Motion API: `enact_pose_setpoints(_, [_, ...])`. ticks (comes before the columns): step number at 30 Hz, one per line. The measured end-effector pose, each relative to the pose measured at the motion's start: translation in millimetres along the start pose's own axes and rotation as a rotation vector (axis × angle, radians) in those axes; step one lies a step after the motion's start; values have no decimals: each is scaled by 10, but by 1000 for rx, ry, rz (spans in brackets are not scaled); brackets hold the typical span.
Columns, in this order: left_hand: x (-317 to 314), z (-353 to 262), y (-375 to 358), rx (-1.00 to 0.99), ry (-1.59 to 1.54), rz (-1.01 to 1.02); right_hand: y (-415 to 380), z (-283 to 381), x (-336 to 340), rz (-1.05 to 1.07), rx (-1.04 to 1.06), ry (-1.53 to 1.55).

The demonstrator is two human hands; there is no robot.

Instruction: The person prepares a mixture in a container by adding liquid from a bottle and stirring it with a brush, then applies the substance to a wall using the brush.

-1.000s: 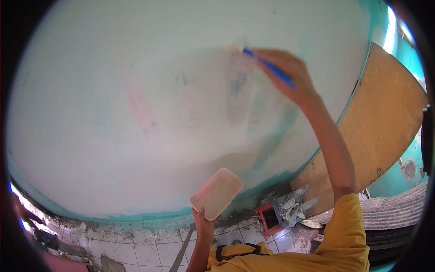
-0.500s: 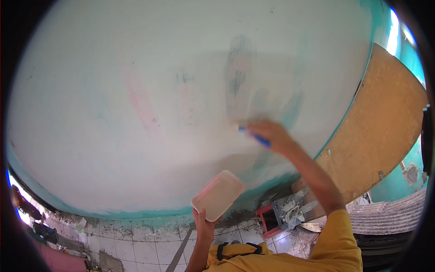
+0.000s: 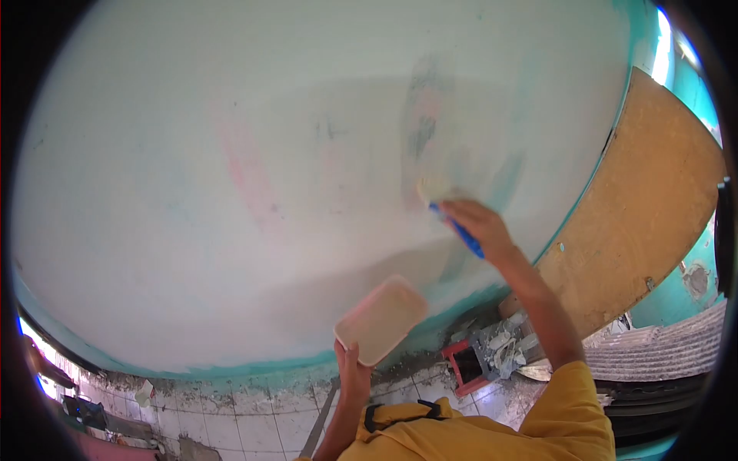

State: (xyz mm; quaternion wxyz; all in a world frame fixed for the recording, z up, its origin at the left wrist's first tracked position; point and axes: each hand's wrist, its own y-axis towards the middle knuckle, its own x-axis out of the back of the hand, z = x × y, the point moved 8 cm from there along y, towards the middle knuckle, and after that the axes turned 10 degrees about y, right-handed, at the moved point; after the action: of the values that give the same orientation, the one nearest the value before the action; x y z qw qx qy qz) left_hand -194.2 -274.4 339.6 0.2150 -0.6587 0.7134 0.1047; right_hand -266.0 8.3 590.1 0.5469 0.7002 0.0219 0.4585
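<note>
My right hand [image 3: 478, 227] is closed on a brush [image 3: 467, 239] with a blue handle, and its pale bristles are at the whitish wall [image 3: 307, 207]. Beside the bristles the wall shows grey, pink and teal patches. Lower down, my left hand [image 3: 354, 370] grips the near end of a shallow rectangular pale container [image 3: 380, 323], its open side up and its edges tinted pink. The container is held in front of the wall, below the brush.
On the right a brown board [image 3: 642, 200] leans against a teal wall, with corrugated sheets [image 3: 661, 346] below it. A red and grey stool [image 3: 465, 367] and debris stand by the wall's foot on the tiled floor [image 3: 254, 430].
The brush and my right hand have moved slightly right, and the bristles now show more clearly. The container has shifted a little up and right in view.
</note>
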Motion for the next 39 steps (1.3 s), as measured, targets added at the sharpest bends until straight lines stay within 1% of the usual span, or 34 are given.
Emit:
enact_pose_setpoints(1, [30,-28,50,-26,4,35,-151,42,-110,16,-15,11])
enact_pose_setpoints(3, [100,-125,141,-26,24,28,-454,127,-355,98,-208,179])
enact_pose_setpoints(4, [109,-197,206,-34,36,63,-538,109,-365,7,-256,274])
enact_pose_setpoints(5, [120,-251,252,-42,47,98,-568,156,-425,24,-283,290])
enact_pose_setpoints(6, [167,-279,280,-11,54,84,-585,127,-377,-79,-439,357])
enact_pose_setpoints(7, [141,-351,310,-10,9,140,-607,116,-319,-187,-592,414])
enact_pose_setpoints(8, [112,-402,325,-8,-37,197,-561,249,-242,-233,-589,386])
enact_pose_setpoints(9, [130,-409,345,17,-32,191,-532,395,-237,-225,-614,389])
enact_pose_setpoints(11, [131,-444,383,-8,-10,209,-678,534,-260,-471,-888,755])
enact_pose_setpoints(12, [147,-417,392,11,-6,213,-716,651,-284,-480,-918,736])
enact_pose_setpoints(13, [140,-423,414,-10,7,230,-747,784,-318,-484,-932,727])
enact_pose_setpoints(16, [141,-359,440,-51,59,252,-877,1101,-530,-553,-1080,828])
enact_pose_setpoints(17, [146,-343,439,-82,100,252,-871,1174,-611,-557,-1091,820])
enact_pose_setpoints(18, [147,-301,440,-71,101,262,-896,1228,-697,-554,-1135,777])
enact_pose_setpoints(19, [139,-291,435,-115,142,276,-961,1249,-753,-552,-1179,732])
enact_pose_setpoints(20, [131,-279,423,-158,183,291,-1041,1201,-814,-538,-1143,660])
enact_pose_setpoints(21, [140,-229,425,-146,181,303,-1042,1188,-819,-544,-1153,646])
enact_pose_setpoints(23, [178,-157,400,-158,254,288,-999,1205,-767,-478,-1130,398])
enact_pose_setpoints(24, [170,-123,381,-148,253,297,-992,1191,-754,-480,-1139,388])
enact_pose_setpoints(26, [159,-76,349,-147,265,281,-770,1299,-651,-265,-926,-38])
enact_pose_setpoints(27, [146,-42,343,-141,261,290,-788,1313,-647,-265,-930,-49])
enact_pose_setpoints(29, [135,-20,339,-182,287,286,-805,1333,-733,-112,-947,-195])
enact_pose_setpoints(30, [122,-25,333,-182,283,288,-785,1358,-767,-110,-945,-199])
enact_pose_setpoints(32, [47,-1,332,-127,189,339,-744,1363,-871,-197,-940,84])
enact_pose_setpoints(33, [22,-8,322,-129,186,342,-741,1334,-876,-198,-938,79])
enact_pose_setpoints(35, [11,65,306,55,-30,350,-702,1265,-897,-157,-929,-37])
enact_pose_setpoints(36, [20,9,303,56,-26,349,-709,1250,-879,-158,-932,-34])
enact_pose_setpoints(38, [-30,-9,295,201,-180,388,-720,1223,-828,-4,-917,-266])
enact_pose_setpoints(39, [-21,-10,306,198,-182,388,-717,1228,-851,-3,-914,-266])
